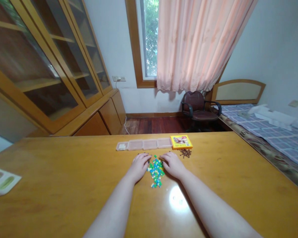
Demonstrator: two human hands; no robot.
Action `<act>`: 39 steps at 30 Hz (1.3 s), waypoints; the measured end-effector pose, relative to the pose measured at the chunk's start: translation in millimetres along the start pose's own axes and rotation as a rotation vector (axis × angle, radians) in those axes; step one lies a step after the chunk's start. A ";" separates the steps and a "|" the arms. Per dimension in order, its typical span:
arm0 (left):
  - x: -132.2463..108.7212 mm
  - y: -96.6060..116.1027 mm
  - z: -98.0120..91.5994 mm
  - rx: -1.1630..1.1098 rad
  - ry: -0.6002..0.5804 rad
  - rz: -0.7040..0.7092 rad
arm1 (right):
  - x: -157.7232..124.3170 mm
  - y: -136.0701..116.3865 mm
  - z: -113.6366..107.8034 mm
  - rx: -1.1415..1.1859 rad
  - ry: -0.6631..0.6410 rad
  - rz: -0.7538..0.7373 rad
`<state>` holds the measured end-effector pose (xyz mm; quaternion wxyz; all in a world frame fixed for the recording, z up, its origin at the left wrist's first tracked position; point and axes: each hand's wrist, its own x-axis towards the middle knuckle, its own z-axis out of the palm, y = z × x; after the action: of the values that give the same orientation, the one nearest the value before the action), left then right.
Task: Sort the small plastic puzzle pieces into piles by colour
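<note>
Two bare forearms reach from the near edge across a glossy wooden table (64, 185). Far off at the table's left edge lies a white and green booklet (2, 180), well apart from everything else. Moving right, the left hand (139, 165) rests palm down with fingers loose, grasping nothing, its fingertips at the left edge of a small heap of blue, green and yellow pieces (156, 172). Just beyond the hands a clear plastic tray (144, 144) with a row of compartments lies crosswise. The right hand (173, 164) lies flat and relaxed too, holding nothing, just beside the heap's right edge. Behind it sits a yellow box (181, 141), touching the tray's right end, with a little pile of brown bits (185, 152) just in front. Farther right, off the table, stand a dark chair (200, 110) and a bed (275, 135).
</note>
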<state>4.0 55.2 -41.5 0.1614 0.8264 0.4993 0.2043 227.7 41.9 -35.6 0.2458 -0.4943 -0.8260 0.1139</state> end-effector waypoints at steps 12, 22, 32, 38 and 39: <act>2.2 7.8 1.1 0.089 -0.095 0.077 | 0.4 1.2 -3.3 -0.014 -0.041 -0.060; 11.2 -2.4 1.8 0.070 0.042 0.039 | 0.0 3.8 1.1 0.022 -0.031 -0.036; 11.8 -2.7 1.4 0.115 0.023 0.094 | 1.5 4.6 4.8 -0.076 -0.116 0.079; 13.5 -6.9 2.9 0.113 0.041 0.025 | 3.5 4.7 5.7 -0.050 -0.070 0.087; 13.5 -7.3 3.3 0.114 0.038 0.018 | 3.7 4.3 5.7 -0.040 -0.062 0.087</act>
<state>5.8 70.3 -45.4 0.1027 0.8346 0.5058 0.1925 226.5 47.6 -41.3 0.2047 -0.5309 -0.8130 0.1234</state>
